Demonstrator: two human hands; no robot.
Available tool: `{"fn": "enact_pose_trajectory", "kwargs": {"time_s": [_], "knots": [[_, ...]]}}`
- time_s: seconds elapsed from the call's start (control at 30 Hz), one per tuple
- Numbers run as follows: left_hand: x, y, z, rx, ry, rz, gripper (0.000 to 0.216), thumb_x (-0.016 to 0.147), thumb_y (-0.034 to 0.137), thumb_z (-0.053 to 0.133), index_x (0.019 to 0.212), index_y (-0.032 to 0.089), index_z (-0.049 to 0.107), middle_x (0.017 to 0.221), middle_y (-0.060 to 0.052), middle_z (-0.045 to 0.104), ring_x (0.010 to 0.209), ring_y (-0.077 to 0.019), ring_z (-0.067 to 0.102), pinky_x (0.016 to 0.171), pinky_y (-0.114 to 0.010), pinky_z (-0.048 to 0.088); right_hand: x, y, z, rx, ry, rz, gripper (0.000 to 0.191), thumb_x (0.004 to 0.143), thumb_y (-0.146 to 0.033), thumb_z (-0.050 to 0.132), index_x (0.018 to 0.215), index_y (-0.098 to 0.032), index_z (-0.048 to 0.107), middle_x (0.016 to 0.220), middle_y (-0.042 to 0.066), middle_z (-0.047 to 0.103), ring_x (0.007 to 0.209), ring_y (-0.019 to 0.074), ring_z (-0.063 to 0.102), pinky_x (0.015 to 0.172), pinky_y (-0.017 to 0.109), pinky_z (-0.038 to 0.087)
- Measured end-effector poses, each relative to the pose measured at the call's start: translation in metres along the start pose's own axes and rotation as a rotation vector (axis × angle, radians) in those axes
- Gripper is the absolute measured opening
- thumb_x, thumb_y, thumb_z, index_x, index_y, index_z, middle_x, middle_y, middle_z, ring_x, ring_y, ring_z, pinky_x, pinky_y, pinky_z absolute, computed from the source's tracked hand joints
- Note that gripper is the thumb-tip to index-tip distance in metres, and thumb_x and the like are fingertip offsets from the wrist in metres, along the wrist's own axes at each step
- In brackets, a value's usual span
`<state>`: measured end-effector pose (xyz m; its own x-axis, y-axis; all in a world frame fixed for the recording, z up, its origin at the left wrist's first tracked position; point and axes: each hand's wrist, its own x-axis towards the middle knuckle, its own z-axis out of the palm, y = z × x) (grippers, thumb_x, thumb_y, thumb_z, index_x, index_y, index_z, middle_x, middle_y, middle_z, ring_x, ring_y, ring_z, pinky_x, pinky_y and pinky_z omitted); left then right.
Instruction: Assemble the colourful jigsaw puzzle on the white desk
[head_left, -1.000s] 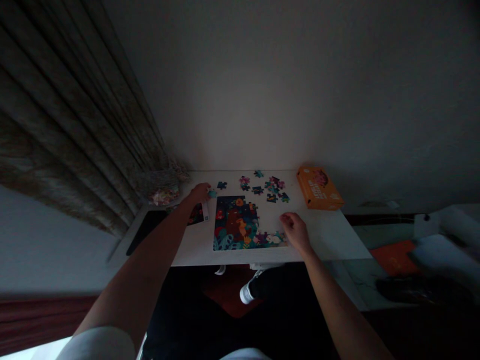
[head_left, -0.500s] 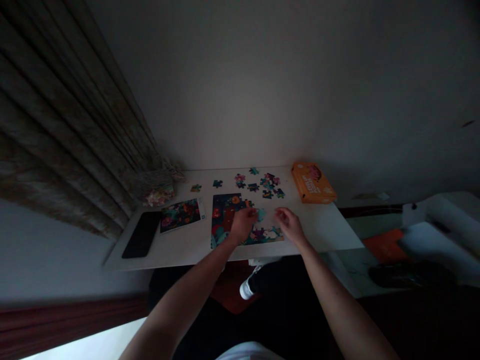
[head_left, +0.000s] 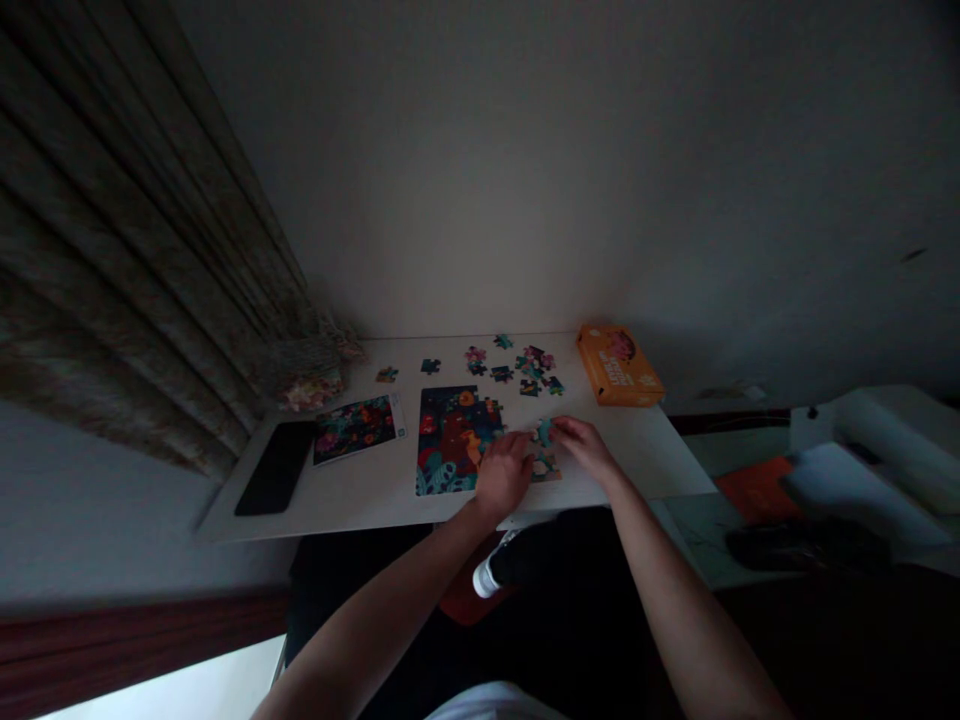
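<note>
A partly built jigsaw puzzle (head_left: 454,440) with dark, leafy colours lies near the front of the white table (head_left: 360,495). My left hand (head_left: 504,475) rests on the puzzle's lower right part, fingers curled down. My right hand (head_left: 585,445) is just right of it, fingers pinched on a teal puzzle piece (head_left: 544,432) at the puzzle's right edge. Several loose pieces (head_left: 517,366) are scattered behind the puzzle.
An orange puzzle box (head_left: 617,365) sits at the back right. A printed reference picture (head_left: 356,428) and a black phone (head_left: 276,465) lie to the left. A crumpled plastic bag (head_left: 315,375) rests by the curtain. A shoe (head_left: 487,575) shows under the table.
My left hand came from the far left of the table with a piece to the puzzle's lower right. The right hand took hold of the piece beside it.
</note>
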<state>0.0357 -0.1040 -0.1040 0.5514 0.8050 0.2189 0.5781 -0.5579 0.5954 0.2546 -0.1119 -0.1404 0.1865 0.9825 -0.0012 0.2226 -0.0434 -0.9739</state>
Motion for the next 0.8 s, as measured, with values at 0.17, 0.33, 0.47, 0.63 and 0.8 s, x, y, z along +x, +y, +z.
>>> {"fn": "enact_pose_trajectory", "kwargs": {"time_s": [0.17, 0.33, 0.47, 0.63, 0.8], "knots": [[-0.029, -0.009, -0.006, 0.245, -0.122, 0.337, 0.025, 0.102, 0.026, 0.058, 0.125, 0.024, 0.068, 0.129, -0.008, 0.07, 0.121, -0.0262, 0.062, 0.108, -0.046, 0.045, 0.006, 0.001, -0.005, -0.048, -0.094, 0.048, 0.045, 0.072, -0.057, 0.079, 0.097, -0.02, 0.075, 0.094, 0.006, 0.077, 0.09, 0.0245, 0.07, 0.089, 0.038, 0.054], [-0.032, -0.013, -0.007, 0.278, -0.109, 0.367, 0.026, 0.104, 0.029, 0.057, 0.127, 0.025, 0.067, 0.131, -0.008, 0.068, 0.122, -0.026, 0.061, 0.108, -0.046, 0.043, 0.016, 0.0, -0.006, -0.179, -0.183, 0.047, 0.032, 0.074, -0.048, 0.074, 0.091, -0.02, 0.077, 0.092, 0.006, 0.079, 0.089, 0.0258, 0.072, 0.088, 0.04, 0.056], [-0.032, -0.011, -0.005, 0.319, -0.086, 0.371, 0.025, 0.103, 0.029, 0.057, 0.126, 0.024, 0.068, 0.127, -0.009, 0.068, 0.119, -0.0267, 0.061, 0.106, -0.046, 0.045, 0.018, -0.007, -0.003, -0.36, -0.192, 0.003, 0.018, 0.079, -0.033, 0.068, 0.089, -0.02, 0.077, 0.088, 0.005, 0.079, 0.083, 0.0233, 0.072, 0.083, 0.035, 0.055], [-0.034, -0.01, -0.004, 0.347, -0.071, 0.37, 0.029, 0.101, 0.026, 0.061, 0.128, 0.024, 0.068, 0.121, -0.01, 0.067, 0.116, -0.0268, 0.061, 0.105, -0.047, 0.047, 0.015, -0.013, -0.002, -0.426, -0.181, -0.005, 0.014, 0.081, -0.027, 0.069, 0.091, -0.02, 0.076, 0.088, 0.006, 0.08, 0.08, 0.0219, 0.071, 0.078, 0.032, 0.054], [-0.034, -0.007, -0.009, 0.371, -0.102, 0.356, 0.028, 0.101, 0.026, 0.059, 0.127, 0.024, 0.069, 0.12, -0.01, 0.067, 0.115, -0.0281, 0.061, 0.103, -0.047, 0.047, 0.018, -0.012, 0.001, -0.314, -0.192, 0.064, 0.016, 0.076, -0.029, 0.072, 0.088, -0.019, 0.075, 0.086, 0.005, 0.079, 0.08, 0.022, 0.07, 0.077, 0.032, 0.053]]}}
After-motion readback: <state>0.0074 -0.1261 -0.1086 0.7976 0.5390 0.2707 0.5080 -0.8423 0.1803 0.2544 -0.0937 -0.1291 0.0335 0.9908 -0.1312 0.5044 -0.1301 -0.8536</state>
